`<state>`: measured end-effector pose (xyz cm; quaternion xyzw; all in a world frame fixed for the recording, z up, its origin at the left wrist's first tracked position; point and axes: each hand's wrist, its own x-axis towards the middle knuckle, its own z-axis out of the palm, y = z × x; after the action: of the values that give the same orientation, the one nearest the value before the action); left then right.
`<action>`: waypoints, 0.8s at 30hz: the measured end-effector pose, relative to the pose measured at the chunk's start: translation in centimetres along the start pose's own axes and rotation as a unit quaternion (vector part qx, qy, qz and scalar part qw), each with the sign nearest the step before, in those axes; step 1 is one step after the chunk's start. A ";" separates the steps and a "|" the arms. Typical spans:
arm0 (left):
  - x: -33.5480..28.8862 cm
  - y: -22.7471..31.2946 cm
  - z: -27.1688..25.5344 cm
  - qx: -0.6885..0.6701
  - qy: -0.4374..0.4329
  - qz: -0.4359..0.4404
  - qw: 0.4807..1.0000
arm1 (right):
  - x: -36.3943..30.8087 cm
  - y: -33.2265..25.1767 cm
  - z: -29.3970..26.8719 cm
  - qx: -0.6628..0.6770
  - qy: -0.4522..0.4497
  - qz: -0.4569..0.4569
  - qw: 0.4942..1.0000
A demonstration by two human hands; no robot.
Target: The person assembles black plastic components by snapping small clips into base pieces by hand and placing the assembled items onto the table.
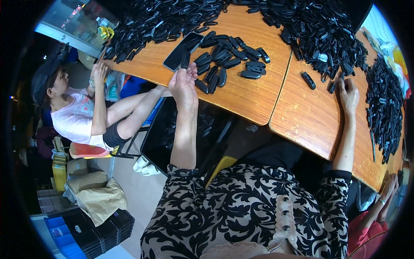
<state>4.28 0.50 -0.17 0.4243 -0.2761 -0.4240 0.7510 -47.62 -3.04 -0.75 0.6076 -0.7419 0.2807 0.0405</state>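
My left hand (pixel 184 86) is raised over the table's near edge, pinching a small black plastic piece (pixel 185 59) upright between thumb and fingers. Just behind it lies a smartphone (pixel 176 56) with a dark screen. To the right of that hand, a loose group of oblong black plastic pieces (pixel 223 57) is spread on the wood. My right hand (pixel 349 97) rests on the tabletop at the right, its fingertips closed on another dark piece at the near rim of a large heap of black pieces (pixel 319 39). A single black piece (pixel 308 80) lies left of that hand.
Two wooden tables (pixel 254 103) meet at a seam. More black pieces (pixel 159 26) heap up at the far left, and others (pixel 384 108) at the far right. A seated person (pixel 79 103) is at the left; another person's hands (pixel 390 187) show lower right. A black bin (pixel 159 138) stands below.
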 end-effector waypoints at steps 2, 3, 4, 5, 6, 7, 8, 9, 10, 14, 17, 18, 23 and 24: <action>0.0 0.2 0.0 -0.004 -0.001 -0.018 1.000 | -0.1 0.1 0.3 0.013 0.026 -0.022 0.999; 0.2 0.3 -0.4 -0.003 0.000 -0.017 1.000 | -0.1 0.0 0.3 0.015 0.027 -0.022 0.999; 0.7 0.6 -0.9 0.000 -0.001 -0.048 0.999 | -0.1 0.0 0.3 0.017 0.028 -0.022 0.999; 1.0 0.6 -1.2 0.003 -0.003 -0.080 0.997 | 0.0 -0.1 0.3 0.017 0.028 -0.022 0.999; 0.7 0.7 -0.9 0.002 -0.005 -0.084 0.996 | 0.0 -0.4 0.1 0.011 0.012 -0.005 1.000; 0.3 0.9 -0.6 0.063 0.022 -0.060 0.996 | 0.0 -0.5 0.0 0.005 -0.004 0.012 1.000; 0.1 0.9 -0.3 0.123 0.048 -0.037 0.991 | 0.0 -0.5 0.1 0.002 -0.004 0.015 1.000; 0.5 1.3 -0.6 0.143 0.043 -0.037 0.988 | 0.0 -0.5 0.1 0.003 -0.002 0.009 1.000; 0.3 1.0 -0.7 0.143 0.041 -0.039 0.988 | 0.1 -0.5 0.1 0.005 0.000 0.003 1.000; -2.0 1.3 1.2 0.293 0.087 0.020 0.952 | -0.2 -0.6 -0.3 0.020 0.023 0.010 1.000; -3.5 1.2 2.0 0.554 -0.049 0.272 0.785 | -0.2 -1.3 -0.3 0.022 0.019 0.016 0.999; -3.6 1.0 2.6 0.570 -0.087 0.287 0.765 | -0.2 -1.4 -0.3 0.014 0.017 0.020 1.000; -2.3 0.8 4.4 0.715 -0.174 0.222 0.639 | -0.2 -1.5 -0.4 0.004 0.015 0.012 1.000; -1.9 0.7 4.1 0.715 -0.175 0.222 0.639 | -0.2 -1.5 -0.3 0.006 0.009 0.015 1.000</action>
<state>0.43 0.70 2.38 0.6731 -0.7052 0.0185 0.2222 -46.26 -2.90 0.05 0.5939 -0.7491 0.2909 0.0395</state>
